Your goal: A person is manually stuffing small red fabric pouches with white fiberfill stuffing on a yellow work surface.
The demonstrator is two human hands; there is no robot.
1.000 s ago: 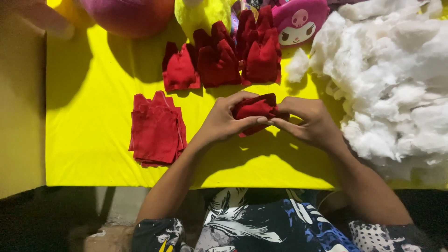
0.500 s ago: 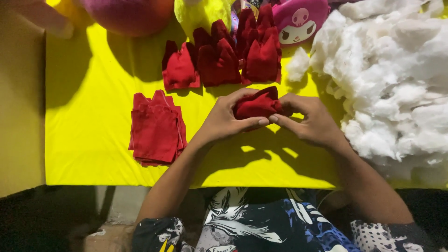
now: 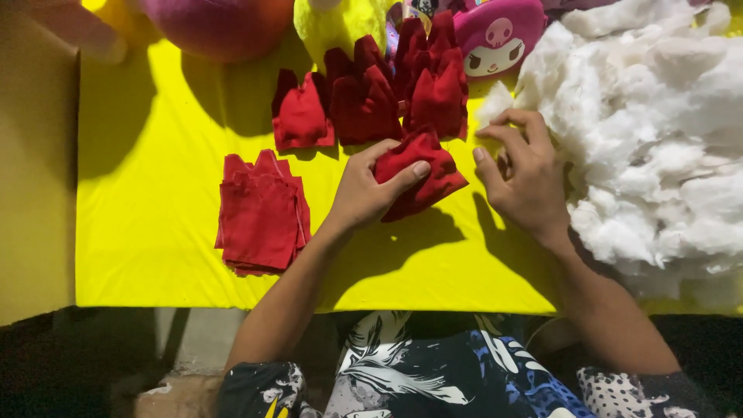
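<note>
Two hands work over a yellow cloth (image 3: 155,232), but now only one of them holds the red fabric piece (image 3: 424,174). Half a second ago both hands pinched this piece together; now the right hand (image 3: 526,182) has left it and moved to the side, toward the white stuffing pile (image 3: 658,139). Its fingers are half curled and loose, with nothing clearly between them, and the fingertips are touching the edge of the stuffing. The left hand (image 3: 368,193) grips the red fabric piece alone, thumb across the front and the other fingers behind it. The piece looks a little puffed, and it sits just above the cloth, near the middle of the work area.

I judge that the work has passed from shaping the piece to reaching for filling.

Behind the held piece, a row of filled red pieces (image 3: 371,97) stands close, almost touching it at the top. A flat stack of red pieces (image 3: 259,213) lies to the left, well apart from the left hand. Plush toys (image 3: 495,35) crowd the far edge. The open room is at the near side of the cloth, between the wrists and the front edge, and also on the far left. The right side is fully taken by stuffing.
</note>
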